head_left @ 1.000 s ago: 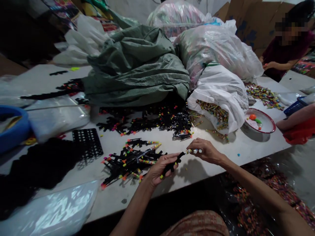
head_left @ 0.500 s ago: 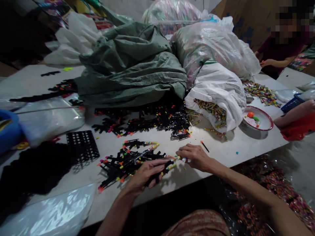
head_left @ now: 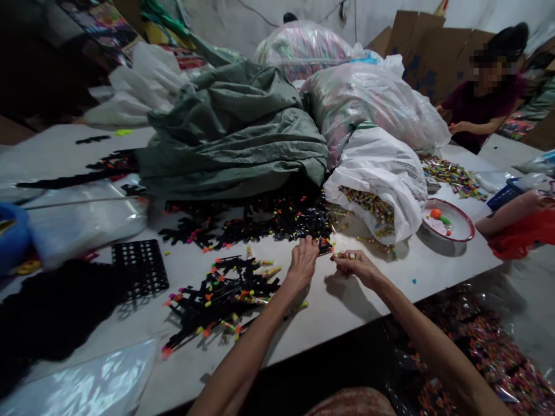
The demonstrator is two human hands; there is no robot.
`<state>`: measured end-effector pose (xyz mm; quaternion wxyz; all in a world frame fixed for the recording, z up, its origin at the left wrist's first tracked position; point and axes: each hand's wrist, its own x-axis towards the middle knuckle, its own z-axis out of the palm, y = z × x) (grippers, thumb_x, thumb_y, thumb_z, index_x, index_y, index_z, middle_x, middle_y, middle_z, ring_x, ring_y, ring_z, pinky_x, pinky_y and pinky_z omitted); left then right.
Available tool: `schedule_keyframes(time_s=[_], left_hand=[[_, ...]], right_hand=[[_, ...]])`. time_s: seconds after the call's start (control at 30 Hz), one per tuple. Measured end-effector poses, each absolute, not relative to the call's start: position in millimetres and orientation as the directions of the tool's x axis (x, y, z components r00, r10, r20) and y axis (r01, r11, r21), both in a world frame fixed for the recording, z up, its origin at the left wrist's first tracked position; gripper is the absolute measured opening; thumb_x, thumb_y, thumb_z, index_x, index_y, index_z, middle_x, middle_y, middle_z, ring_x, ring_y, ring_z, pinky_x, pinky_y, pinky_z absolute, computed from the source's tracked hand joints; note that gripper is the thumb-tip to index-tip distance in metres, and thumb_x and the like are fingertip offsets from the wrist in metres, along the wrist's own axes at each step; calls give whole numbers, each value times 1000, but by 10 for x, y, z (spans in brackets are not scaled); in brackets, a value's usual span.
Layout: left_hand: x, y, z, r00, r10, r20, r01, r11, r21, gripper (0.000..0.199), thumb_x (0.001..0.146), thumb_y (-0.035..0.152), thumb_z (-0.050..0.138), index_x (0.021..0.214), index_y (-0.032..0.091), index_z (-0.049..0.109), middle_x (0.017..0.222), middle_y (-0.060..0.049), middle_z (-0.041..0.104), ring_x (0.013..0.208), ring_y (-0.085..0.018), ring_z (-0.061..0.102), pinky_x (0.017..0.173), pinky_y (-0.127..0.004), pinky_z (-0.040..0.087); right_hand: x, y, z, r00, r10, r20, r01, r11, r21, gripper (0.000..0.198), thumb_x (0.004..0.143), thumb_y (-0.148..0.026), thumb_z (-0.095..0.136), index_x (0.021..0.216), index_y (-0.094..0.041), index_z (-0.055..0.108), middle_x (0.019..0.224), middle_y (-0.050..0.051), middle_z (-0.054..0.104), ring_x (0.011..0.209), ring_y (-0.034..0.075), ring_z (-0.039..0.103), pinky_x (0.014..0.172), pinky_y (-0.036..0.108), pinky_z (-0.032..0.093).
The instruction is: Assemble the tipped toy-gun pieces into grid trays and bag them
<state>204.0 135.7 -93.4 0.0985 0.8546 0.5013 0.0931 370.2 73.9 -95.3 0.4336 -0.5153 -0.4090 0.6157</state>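
Note:
My left hand reaches to the near edge of a pile of black toy guns. Its fingers are bent down onto a toy gun with an orange tip; part of it is hidden under them. Just to the right, my right hand is closed around several small candy-filled tubes, their ends showing at the fingertips. Nearer to me, beside my left forearm, lies a second heap of black toy guns with coloured tips and tubes among them.
A white sack spills tubes onto the table. An enamel bowl stands right of it. Behind are a green cloth sack and a clear bag. A black mesh basket sits left. A co-worker is at the far right.
My left hand has left a toy gun on the near heap and moved forward and right to the far pile. My right hand has shifted slightly right, with tubes in it.

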Motion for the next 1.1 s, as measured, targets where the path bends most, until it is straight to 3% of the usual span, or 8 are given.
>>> schedule_keyframes(time_s=[0.1,0.17,0.23,0.3,0.37,0.47,0.7,1.1], left_hand=[[1948,1391,-993,414,906,81,835,-414,361,41,80,5,35,114,12,57,114,-18,59,110,-29,53,87,-41,41],[1844,1358,-975,323,940,108,768,-327,550,33,78,10,41,105,14,60,98,-12,64,94,-24,59,80,-35,44],[1777,1270,-948,197,977,82,545,-179,819,22,76,18,51,94,16,62,85,-6,65,75,-18,59,68,-29,46],[1753,1144,-926,109,994,-27,172,8,985,18,71,26,61,86,17,62,80,-3,65,63,-14,56,58,-25,45],[1746,1016,-905,120,984,-134,-148,152,977,25,65,29,70,84,16,61,83,-4,66,63,-13,57,54,-23,44],[1716,883,-867,156,964,-217,-325,258,910,32,59,26,77,84,14,60,85,-5,67,65,-14,60,54,-23,46],[1618,791,-727,122,955,-270,-386,296,874,37,53,19,81,82,13,59,75,-3,68,58,-12,60,54,-24,47],[1605,771,-681,182,957,-225,-339,276,900,27,56,20,79,77,13,62,75,-1,65,60,-11,57,54,-23,46]], right_hand=[[3705,676,-908,-128,957,-261,-136,-277,-951,35,70,-43,71,86,-12,64,61,-1,57,50,9,48,46,20,36],[3659,638,-906,-91,970,-228,-120,-237,-964,34,70,-41,71,87,-13,62,62,-1,58,50,9,48,46,20,35],[3577,603,-901,-50,979,-196,-89,-200,-976,30,72,-41,70,85,-14,61,63,-1,58,51,8,47,45,19,34],[3481,571,-872,-46,987,-157,-66,-159,-985,27,75,-40,67,79,-15,61,63,-2,54,52,7,46,47,19,34],[3399,543,-814,-60,991,-123,-52,-126,-991,26,76,-40,65,73,-15,59,63,-3,49,55,7,44,49,19,34],[3333,510,-712,-74,990,-118,-21,-120,-993,26,77,-40,64,72,-15,59,64,-3,46,58,8,43,51,19,35],[3336,487,-631,-136,987,-91,41,-86,-995,21,78,-37,61,80,-16,64,72,0,51,64,10,44,53,20,37],[3376,473,-544,-214,975,-63,56,-53,-997,13,78,-25,56,79,-15,64,74,1,54,70,12,47,59,22,38]])
